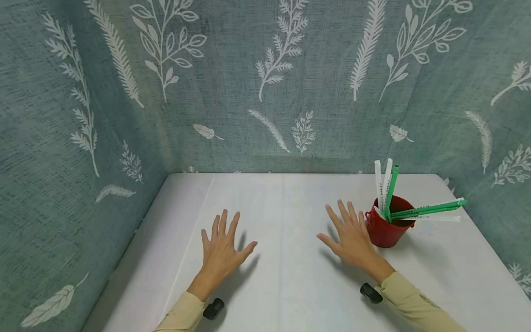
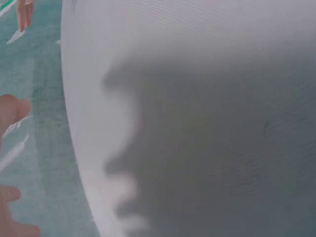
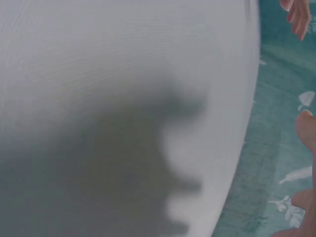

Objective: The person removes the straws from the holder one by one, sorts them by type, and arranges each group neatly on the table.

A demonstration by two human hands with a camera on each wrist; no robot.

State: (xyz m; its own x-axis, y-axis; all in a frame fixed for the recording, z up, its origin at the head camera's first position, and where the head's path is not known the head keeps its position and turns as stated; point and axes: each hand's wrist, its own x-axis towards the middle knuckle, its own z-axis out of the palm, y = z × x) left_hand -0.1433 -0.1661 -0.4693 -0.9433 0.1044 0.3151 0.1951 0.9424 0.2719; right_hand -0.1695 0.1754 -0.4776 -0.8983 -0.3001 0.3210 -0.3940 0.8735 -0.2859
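In the head view both hands hover above the white table, palms down with fingers spread, holding nothing. My left hand is left of the middle; my right hand is right of it. Just right of my right hand stands a red bucket, upright, with several green and white paper-wrapped sticks leaning out of it. Part of my left hand shows at the left edge of the left wrist view. At the right edge of the right wrist view, part of my right hand appears.
A grey-green curtain with white leaf prints hangs behind the table and along its sides. The table's far edge runs below it. Both hands cast shadows on the white surface. Dark wrist cameras sit at both cuffs.
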